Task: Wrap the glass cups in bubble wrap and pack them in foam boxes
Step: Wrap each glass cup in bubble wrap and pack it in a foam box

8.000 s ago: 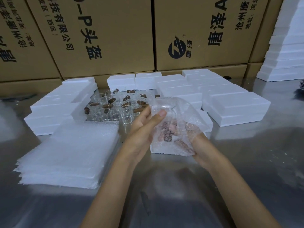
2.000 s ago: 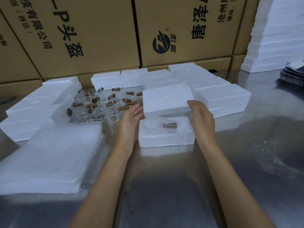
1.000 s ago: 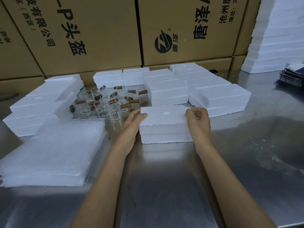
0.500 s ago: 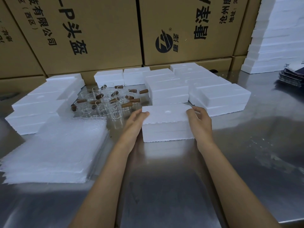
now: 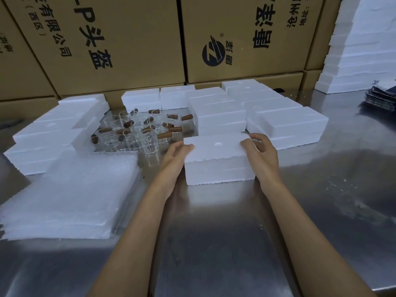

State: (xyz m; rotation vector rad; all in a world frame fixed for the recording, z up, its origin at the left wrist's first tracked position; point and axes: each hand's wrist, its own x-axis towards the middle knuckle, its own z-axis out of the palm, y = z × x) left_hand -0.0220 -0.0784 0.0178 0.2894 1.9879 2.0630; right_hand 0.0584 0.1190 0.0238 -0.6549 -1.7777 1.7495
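Observation:
A white foam box [image 5: 216, 168] stands shut on the steel table [image 5: 214, 243], its lid with a round dimple on top. My left hand [image 5: 174, 156] lies with straight fingers against the box's left end, thumb on the lid edge. At the right end my right hand [image 5: 262, 155] grips the lid, with the fingers curled round the corner. The wrapped cup inside is hidden. Several clear glass cups with brown wooden handles [image 5: 137, 133] stand behind my left hand. A stack of bubble wrap sheets [image 5: 75, 189] lies at the left.
More foam boxes sit in rows at the left [image 5: 42, 136], the back [image 5: 216, 112] and the right [image 5: 287, 123]. A tall pile of foam [image 5: 362, 46] rises at the far right beside a dark stack [image 5: 381, 99]. Big cardboard cartons [image 5: 128, 39] wall off the back.
The wrapped cup went into the foam box and the lid came down over it. Over the last second both hands stayed at the box's ends, shifting only slightly.

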